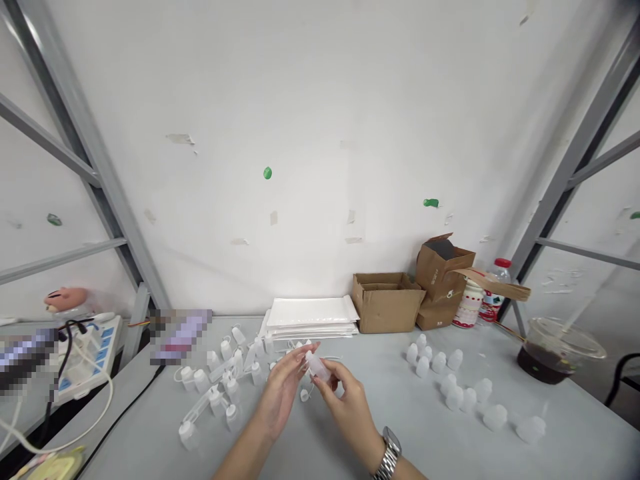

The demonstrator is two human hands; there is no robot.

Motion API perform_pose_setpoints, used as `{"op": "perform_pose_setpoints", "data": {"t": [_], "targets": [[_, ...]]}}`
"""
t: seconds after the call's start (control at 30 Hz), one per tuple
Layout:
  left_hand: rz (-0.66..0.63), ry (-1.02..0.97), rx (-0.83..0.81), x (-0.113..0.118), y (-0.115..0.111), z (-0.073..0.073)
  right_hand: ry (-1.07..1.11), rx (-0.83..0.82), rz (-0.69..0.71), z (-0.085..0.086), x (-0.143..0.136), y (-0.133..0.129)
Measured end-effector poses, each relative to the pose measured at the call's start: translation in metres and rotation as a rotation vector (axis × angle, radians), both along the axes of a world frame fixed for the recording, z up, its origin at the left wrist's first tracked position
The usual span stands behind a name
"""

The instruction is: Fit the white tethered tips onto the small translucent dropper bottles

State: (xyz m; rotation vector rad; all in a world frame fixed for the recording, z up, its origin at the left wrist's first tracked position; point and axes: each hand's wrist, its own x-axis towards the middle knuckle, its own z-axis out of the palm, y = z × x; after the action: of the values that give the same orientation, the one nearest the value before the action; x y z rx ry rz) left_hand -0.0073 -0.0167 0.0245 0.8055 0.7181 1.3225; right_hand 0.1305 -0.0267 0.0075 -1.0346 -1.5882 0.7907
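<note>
My right hand (349,398) grips a small translucent plastic bottle (319,369) between thumb and fingers. The bottle tilts, its neck pointing up and left. My left hand (283,387) is closed about the neck end, fingers reaching past the top; its thumb is partly hidden. A small white cap (305,395) shows just below the hands. To the left are several white-capped bottles (189,435), some upright and some lying down, with cap straps. Several translucent bottles without caps (495,417) are spread on the right.
Behind my hands, a stack of white padded envelopes (313,313) lies against the wall, beside an open cardboard box (387,310) and a brown paper bag (440,283). A plastic cup of dark drink (545,360) stands far right. A power strip (90,360) and cables lie left.
</note>
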Motion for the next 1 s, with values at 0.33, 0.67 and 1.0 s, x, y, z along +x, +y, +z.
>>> {"op": "perform_pose_setpoints", "data": {"t": [0.33,0.67,1.0], "targets": [[-0.045,0.048,0.034,0.001,-0.002,0.002,-0.383,0.518,-0.174,-0.012,0.003,0.003],[-0.015,0.010,-0.086,0.009,-0.008,-0.001,-0.653,0.876,-0.226,-0.001,0.004,0.001],[-0.072,-0.132,-0.154,0.010,-0.007,-0.002,-0.672,0.920,-0.335,0.001,0.002,-0.001]]}}
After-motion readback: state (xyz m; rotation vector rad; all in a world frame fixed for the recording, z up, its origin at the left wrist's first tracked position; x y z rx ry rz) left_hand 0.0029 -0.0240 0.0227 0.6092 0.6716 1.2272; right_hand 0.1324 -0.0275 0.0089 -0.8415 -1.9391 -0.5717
